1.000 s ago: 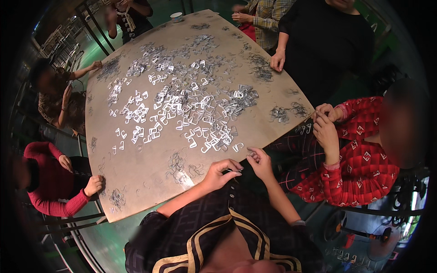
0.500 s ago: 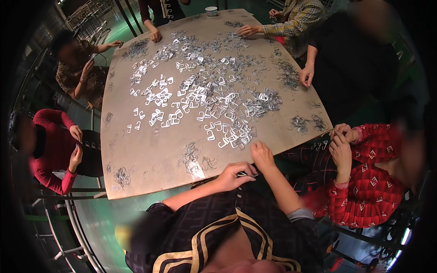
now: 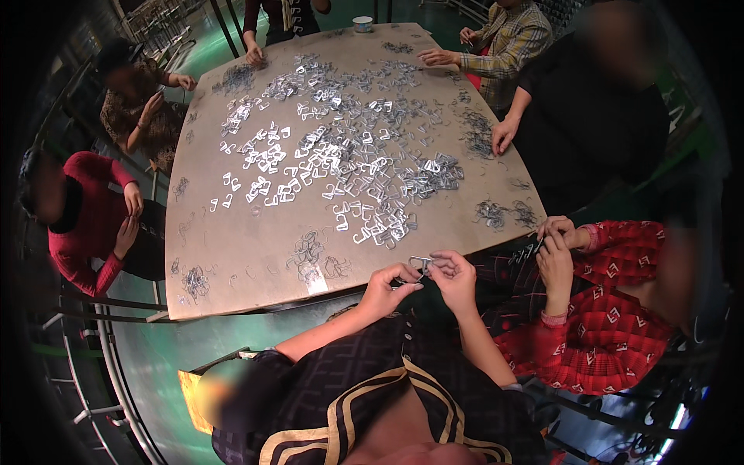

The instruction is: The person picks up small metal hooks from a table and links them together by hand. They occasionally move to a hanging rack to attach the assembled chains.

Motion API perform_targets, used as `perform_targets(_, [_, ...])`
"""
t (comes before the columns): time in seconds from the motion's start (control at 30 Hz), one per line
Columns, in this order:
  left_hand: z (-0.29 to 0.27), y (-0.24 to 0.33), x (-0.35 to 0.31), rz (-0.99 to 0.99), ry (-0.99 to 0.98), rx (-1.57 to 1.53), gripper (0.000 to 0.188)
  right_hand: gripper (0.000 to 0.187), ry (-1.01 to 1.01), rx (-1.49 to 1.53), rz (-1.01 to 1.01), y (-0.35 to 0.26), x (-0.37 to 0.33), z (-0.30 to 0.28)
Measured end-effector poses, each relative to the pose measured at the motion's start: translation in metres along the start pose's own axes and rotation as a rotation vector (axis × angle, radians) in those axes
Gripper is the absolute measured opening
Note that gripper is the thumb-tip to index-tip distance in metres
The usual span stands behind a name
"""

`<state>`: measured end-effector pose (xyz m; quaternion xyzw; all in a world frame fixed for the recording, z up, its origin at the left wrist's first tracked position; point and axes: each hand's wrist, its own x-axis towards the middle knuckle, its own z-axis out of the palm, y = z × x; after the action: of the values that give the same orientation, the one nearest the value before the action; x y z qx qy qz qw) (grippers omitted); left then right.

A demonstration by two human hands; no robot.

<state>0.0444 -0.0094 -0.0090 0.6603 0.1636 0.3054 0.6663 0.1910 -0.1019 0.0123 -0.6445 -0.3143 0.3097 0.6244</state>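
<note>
My left hand (image 3: 393, 291) is closed in a pinch just off the table's near edge, around small metal pieces mostly hidden by its fingers. Beside it, my right hand (image 3: 455, 280) pinches a flat silver metal hook (image 3: 421, 260) between thumb and fingers. The hook's looped end points toward the left fingertips; whether it touches them I cannot tell. Beyond my hands, a loose heap of similar silver hooks (image 3: 380, 225) lies on the tabletop (image 3: 240, 232). Thin bent wire pieces (image 3: 307, 248) form a small pile near the edge, left of my hands.
Other people sit around the table; a co-worker in a red patterned top (image 3: 601, 287) works close on my right, hands at the table corner. More wire piles (image 3: 492, 214) lie along the edges. A small white tub (image 3: 362, 25) stands at the far edge. Something yellow (image 3: 195, 399) is at lower left.
My right hand has come back from the near edge of the hook heap to my left hand, now with a hook in its fingers. The left hand has moved slightly left and forward.
</note>
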Motion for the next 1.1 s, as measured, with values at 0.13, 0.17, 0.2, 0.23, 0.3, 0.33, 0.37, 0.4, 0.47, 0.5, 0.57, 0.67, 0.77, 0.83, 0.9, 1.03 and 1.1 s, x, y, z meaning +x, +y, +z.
perform_targets(0.13, [0.015,-0.010,-0.009,-0.022,0.070,0.009,0.013,0.019,-0.015,0.026,-0.033,-0.007,-0.016,-0.001])
perform_targets(0.17, [0.017,-0.012,-0.011,-0.018,0.093,0.026,0.014,0.018,-0.026,-0.009,-0.039,-0.010,-0.018,-0.001])
perform_targets(0.2, [0.019,-0.014,-0.013,-0.014,0.118,0.043,0.014,0.018,-0.039,-0.045,-0.046,-0.011,-0.020,0.000])
perform_targets(0.23, [0.021,-0.016,-0.015,-0.007,0.117,0.054,0.014,0.018,-0.034,-0.075,-0.072,-0.007,-0.023,-0.003])
perform_targets(0.3, [0.022,-0.017,-0.019,0.002,0.115,0.081,0.014,0.018,-0.022,-0.070,-0.087,-0.006,-0.029,-0.005])
perform_targets(0.33, [0.019,-0.016,-0.020,0.017,0.087,0.088,0.013,0.018,-0.016,-0.067,-0.094,-0.005,-0.031,-0.005])
perform_targets(0.37, [0.017,-0.011,-0.019,0.031,0.053,0.092,0.013,0.019,-0.015,-0.041,-0.081,-0.003,-0.033,-0.006])
perform_targets(0.4, [0.015,-0.005,-0.018,0.044,0.017,0.095,0.012,0.019,-0.023,-0.043,-0.079,-0.001,-0.035,-0.006])
perform_targets(0.47, [0.000,0.005,-0.018,0.017,-0.043,0.119,0.011,0.018,-0.032,-0.051,-0.081,0.001,-0.039,-0.007])
perform_targets(0.5, [-0.009,0.006,-0.017,-0.002,-0.047,0.110,0.011,0.017,-0.029,-0.035,-0.072,0.002,-0.041,-0.007])
perform_targets(0.57, [-0.032,0.004,-0.014,-0.046,-0.028,0.096,0.010,0.016,-0.034,-0.025,-0.073,0.001,-0.042,-0.007])
perform_targets(0.67, [-0.084,-0.014,0.003,-0.081,0.273,0.588,0.014,0.016,-0.025,-0.027,-0.092,0.004,-0.043,-0.009])
perform_targets(0.77, [-0.133,-0.046,0.023,-0.021,0.424,1.334,0.009,0.015,-0.024,-0.056,-0.106,0.004,-0.041,-0.005])
perform_targets(0.83, [-0.154,-0.069,0.038,-0.049,0.309,1.619,0.014,0.015,0.005,-0.095,-0.105,0.002,-0.043,-0.004])
perform_targets(0.9, [-0.148,-0.073,0.046,-0.116,0.227,1.632,0.015,0.016,-0.015,-0.108,-0.131,0.000,-0.043,-0.004])
perform_targets(1.03, [-0.133,-0.065,0.061,-0.254,0.105,1.607,0.016,0.017,0.001,-0.022,-0.100,0.005,-0.038,-0.002])
perform_targets(1.1, [-0.134,-0.068,0.063,-0.247,0.091,1.632,0.014,0.017,-0.003,0.020,-0.094,0.007,-0.035,-0.001])
